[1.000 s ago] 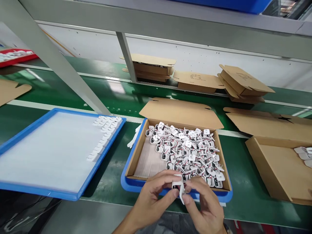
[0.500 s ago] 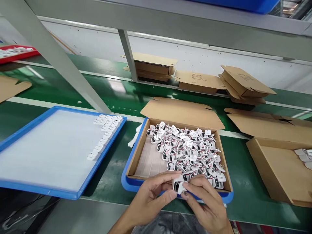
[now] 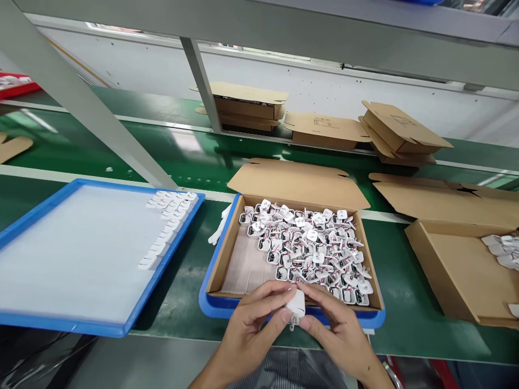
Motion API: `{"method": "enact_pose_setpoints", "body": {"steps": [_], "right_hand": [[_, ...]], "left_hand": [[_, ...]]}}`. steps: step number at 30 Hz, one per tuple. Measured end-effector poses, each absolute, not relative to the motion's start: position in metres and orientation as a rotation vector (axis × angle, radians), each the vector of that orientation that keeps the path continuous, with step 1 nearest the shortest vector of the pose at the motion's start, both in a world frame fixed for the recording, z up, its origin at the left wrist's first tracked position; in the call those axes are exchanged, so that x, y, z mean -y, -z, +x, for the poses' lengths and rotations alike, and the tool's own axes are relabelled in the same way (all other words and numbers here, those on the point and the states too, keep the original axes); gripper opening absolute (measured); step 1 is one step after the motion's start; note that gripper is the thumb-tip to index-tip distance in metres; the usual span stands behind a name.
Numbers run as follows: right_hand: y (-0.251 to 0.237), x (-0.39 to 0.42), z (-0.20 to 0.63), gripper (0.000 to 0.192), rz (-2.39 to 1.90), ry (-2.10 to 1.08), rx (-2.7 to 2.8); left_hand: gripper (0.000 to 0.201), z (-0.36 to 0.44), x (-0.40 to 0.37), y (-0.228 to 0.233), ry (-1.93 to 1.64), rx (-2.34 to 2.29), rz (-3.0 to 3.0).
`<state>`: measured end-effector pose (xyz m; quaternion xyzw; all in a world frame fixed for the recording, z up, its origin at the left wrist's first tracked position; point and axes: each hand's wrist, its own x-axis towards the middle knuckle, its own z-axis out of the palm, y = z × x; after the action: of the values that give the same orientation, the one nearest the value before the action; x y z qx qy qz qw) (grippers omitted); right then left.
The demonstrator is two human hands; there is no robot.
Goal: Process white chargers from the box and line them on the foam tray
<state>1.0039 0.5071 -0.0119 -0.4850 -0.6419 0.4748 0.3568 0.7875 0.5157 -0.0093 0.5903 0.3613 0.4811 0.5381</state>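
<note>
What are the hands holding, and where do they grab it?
A small white plug part, pinched by its sides between the left hand and right hand fingertips.

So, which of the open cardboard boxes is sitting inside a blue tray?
The middle box, full of small white parts, just beyond both hands; a blue tray rims it. The open box on the right lies directly on the green belt.

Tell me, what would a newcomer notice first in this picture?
Probably the open box in the middle, heaped with small white parts. Just in front of it, the left hand and right hand pinch one white part between them. To the left lies a blue tray with a row of white pieces.
</note>
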Motion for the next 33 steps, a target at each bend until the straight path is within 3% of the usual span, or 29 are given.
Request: {"method": "enact_pose_setpoints", "body": {"steps": [7,17,23,27,33], "right_hand": [[0.006,-0.503,0.999,0.043,-1.201,-1.238,1.567],[-0.001,-0.503,0.995,0.039,-1.107,-1.203,1.566],[0.004,-0.503,0.997,0.036,-1.170,-1.341,1.425],[0.006,-0.502,1.000,0.044,-1.141,-1.425,1.399],[0.004,-0.502,0.998,0.041,-1.155,-1.413,1.416]], "left_hand": [[0.046,0.789,-0.514,0.007,-1.180,-0.778,1.510],[0.031,0.798,-0.507,0.013,-1.262,-0.808,1.427],[0.025,0.801,-0.511,0.018,-1.173,-0.806,1.226],[0.024,0.799,-0.512,0.019,-1.120,-0.827,1.140],[0.029,0.797,-0.512,0.011,-1.097,-0.768,1.220]]}}
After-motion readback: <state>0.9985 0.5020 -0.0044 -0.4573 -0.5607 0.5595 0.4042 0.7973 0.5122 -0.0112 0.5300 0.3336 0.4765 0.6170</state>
